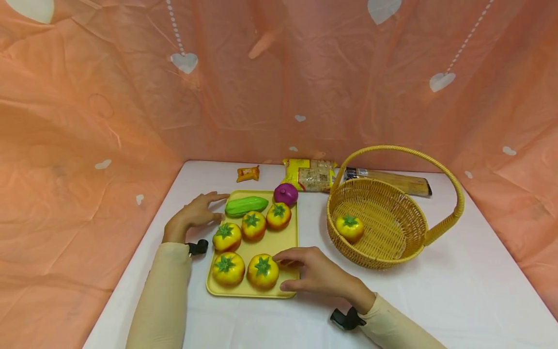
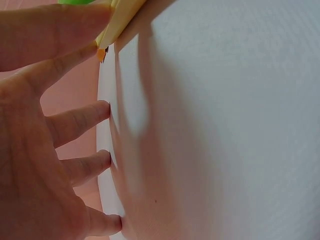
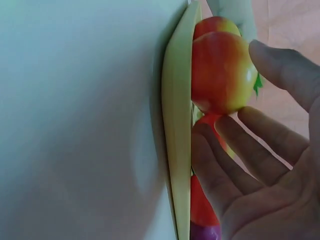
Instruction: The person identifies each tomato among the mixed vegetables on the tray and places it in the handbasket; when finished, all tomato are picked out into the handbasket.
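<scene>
Several yellow-and-red tomatoes (image 1: 228,269) with green tops lie on a yellow tray (image 1: 279,242), along with a green cucumber-like vegetable (image 1: 246,206) and a purple onion (image 1: 286,194). At the tray's left rim is my left hand (image 1: 196,213), its fingers spread; in the left wrist view its thumb and index finger reach the tray's edge. My right hand (image 1: 320,274) hovers over the tray's near right corner. Its thumb and fingers stand apart around the side of the nearest tomato (image 3: 222,72), with fingertips right at its skin.
Right of the tray stands a wicker basket (image 1: 416,213) with a tall arched handle and one tomato (image 1: 349,229) inside. Behind lie a small orange packet (image 1: 248,173), a yellow food bag (image 1: 309,175) and a long pack of noodles (image 1: 392,182). An orange curtain (image 1: 244,106) closes off the back.
</scene>
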### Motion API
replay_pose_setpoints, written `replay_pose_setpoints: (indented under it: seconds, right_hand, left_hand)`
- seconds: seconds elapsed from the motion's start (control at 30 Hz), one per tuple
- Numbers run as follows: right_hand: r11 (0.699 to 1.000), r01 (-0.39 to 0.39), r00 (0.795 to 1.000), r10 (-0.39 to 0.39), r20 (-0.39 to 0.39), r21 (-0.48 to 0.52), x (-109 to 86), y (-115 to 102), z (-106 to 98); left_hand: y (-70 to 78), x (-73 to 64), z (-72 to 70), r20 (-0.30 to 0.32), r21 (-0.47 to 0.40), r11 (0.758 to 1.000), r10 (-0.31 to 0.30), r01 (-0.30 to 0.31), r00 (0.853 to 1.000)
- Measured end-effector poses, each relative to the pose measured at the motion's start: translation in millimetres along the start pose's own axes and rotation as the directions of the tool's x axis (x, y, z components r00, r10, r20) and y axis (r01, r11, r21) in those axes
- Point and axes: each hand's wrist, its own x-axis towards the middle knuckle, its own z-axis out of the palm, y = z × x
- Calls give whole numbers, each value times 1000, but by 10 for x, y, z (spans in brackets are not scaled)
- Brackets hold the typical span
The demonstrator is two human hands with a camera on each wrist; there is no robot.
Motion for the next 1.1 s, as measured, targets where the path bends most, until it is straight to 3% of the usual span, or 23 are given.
replay_pose_setpoints:
  seconds: [0.2, 0.67, 0.97, 1.1]
  right_hand:
    - [997, 53, 999, -52, 16, -50, 126, -51, 77]
    - [995, 59, 998, -58, 17, -82, 263, -105, 208]
    - [997, 70, 998, -70, 4, -29, 224, -37, 204]
    - [997, 39, 999, -39, -3, 71, 95, -29, 105]
  left_hand:
    - [0, -11, -10, -6, 25, 1000, 17, -17, 1000]
    - [-21, 12, 13, -11, 30, 999, 22, -22, 1000]
    - [-25, 31, 4, -6, 34, 999, 16, -16, 1000]
    - [-27, 30, 7, -6, 29, 1000, 13, -13, 1000]
